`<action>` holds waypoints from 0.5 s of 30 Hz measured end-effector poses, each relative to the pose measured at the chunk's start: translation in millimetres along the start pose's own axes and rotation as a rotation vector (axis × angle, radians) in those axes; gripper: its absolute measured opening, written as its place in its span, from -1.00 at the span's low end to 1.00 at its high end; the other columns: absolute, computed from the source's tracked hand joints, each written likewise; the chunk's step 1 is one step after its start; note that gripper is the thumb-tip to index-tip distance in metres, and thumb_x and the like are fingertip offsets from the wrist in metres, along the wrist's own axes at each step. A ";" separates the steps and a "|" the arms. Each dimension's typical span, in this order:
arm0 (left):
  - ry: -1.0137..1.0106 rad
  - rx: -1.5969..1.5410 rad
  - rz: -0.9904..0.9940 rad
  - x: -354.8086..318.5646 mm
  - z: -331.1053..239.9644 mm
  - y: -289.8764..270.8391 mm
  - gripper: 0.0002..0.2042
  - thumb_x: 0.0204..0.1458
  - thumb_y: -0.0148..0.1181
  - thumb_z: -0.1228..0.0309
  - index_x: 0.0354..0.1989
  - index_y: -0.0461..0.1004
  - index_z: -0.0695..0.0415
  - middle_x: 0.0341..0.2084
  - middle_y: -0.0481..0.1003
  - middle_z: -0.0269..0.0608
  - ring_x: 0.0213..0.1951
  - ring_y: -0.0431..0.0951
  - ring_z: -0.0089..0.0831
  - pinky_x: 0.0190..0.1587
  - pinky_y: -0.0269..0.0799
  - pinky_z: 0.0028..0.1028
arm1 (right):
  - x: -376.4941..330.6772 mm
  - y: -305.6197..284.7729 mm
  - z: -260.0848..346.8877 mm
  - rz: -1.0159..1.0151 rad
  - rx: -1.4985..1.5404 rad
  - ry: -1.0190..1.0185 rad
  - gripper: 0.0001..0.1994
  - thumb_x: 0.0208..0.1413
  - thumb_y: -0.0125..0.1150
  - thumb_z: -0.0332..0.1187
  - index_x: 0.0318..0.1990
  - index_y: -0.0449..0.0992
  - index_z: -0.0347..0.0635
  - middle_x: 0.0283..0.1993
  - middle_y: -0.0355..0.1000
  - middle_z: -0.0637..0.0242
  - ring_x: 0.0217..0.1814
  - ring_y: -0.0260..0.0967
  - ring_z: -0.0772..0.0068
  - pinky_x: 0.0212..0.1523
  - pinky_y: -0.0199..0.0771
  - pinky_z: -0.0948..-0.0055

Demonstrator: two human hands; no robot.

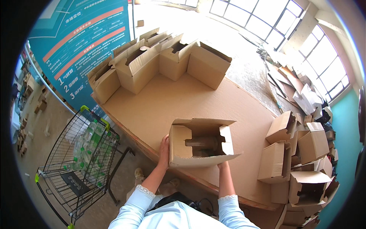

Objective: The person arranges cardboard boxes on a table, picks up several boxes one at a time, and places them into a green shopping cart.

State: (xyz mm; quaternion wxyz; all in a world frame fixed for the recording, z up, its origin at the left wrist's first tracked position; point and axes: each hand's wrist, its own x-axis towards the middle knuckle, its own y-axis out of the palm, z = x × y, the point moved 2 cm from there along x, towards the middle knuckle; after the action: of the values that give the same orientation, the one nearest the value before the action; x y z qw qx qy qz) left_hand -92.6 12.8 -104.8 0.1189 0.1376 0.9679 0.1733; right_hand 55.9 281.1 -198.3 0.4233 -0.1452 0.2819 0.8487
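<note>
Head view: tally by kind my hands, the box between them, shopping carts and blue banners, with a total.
Hands: 2 (left hand, right hand)
Box between the hands: 1
Shopping cart: 1
Blue banner: 1
Total: 5

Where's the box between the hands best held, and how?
Probably grip the open cardboard box by its left and right walls, below the flaps, coming from the near side: its mouth faces up and the spread flaps look floppier. The left hand is on the left wall; a flap partly hides the right hand.
</note>
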 end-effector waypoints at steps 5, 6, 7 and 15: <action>-0.314 -0.265 0.058 -1.5 -2.2 -35.1 -0.59 0.20 -0.18 0.14 0.10 0.28 0.13 -0.01 0.31 -0.29 0.06 0.27 -0.50 0.11 0.12 -0.53 | -74.2 62.7 23.3 -0.085 -0.173 0.010 -0.64 0.14 0.06 -0.28 0.07 0.36 -0.18 -0.06 0.37 0.35 -0.07 0.31 0.48 -0.09 0.36 0.51; -0.296 -0.266 0.062 -5.5 0.5 -50.0 -0.59 0.19 -0.17 0.14 0.11 0.28 0.12 0.00 0.31 -0.30 0.06 0.27 -0.52 0.11 0.12 -0.54 | -102.8 84.7 35.7 -0.082 -0.239 0.014 -0.58 0.10 0.09 -0.26 0.12 0.30 -0.14 0.01 0.34 0.30 0.02 0.27 0.45 -0.05 0.35 0.47; -0.280 -0.264 0.076 -6.6 -1.8 -60.7 -0.59 0.19 -0.16 0.14 0.11 0.28 0.11 0.01 0.31 -0.31 0.07 0.26 -0.54 0.11 0.13 -0.55 | -118.0 98.0 41.7 -0.066 -0.261 0.002 -0.56 0.10 0.09 -0.24 0.13 0.28 -0.14 0.03 0.32 0.29 0.03 0.25 0.44 -0.03 0.32 0.46; 0.056 -0.021 0.002 -45.3 -120.5 -173.1 -0.60 0.19 -0.16 0.14 0.09 0.27 0.12 -0.01 0.32 -0.31 0.06 0.26 -0.58 0.10 0.11 -0.59 | -157.8 197.6 -10.9 0.345 -0.359 0.008 -0.40 0.06 0.12 -0.12 0.21 0.13 -0.18 0.17 0.13 0.26 0.18 0.05 0.40 0.11 0.11 0.37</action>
State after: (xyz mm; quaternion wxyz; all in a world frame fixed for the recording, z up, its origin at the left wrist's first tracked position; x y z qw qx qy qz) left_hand -122.8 -193.7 -50.5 0.0931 0.1325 0.9689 0.1874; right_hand -7.5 78.7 -60.2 0.2385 -0.1712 0.1489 0.9443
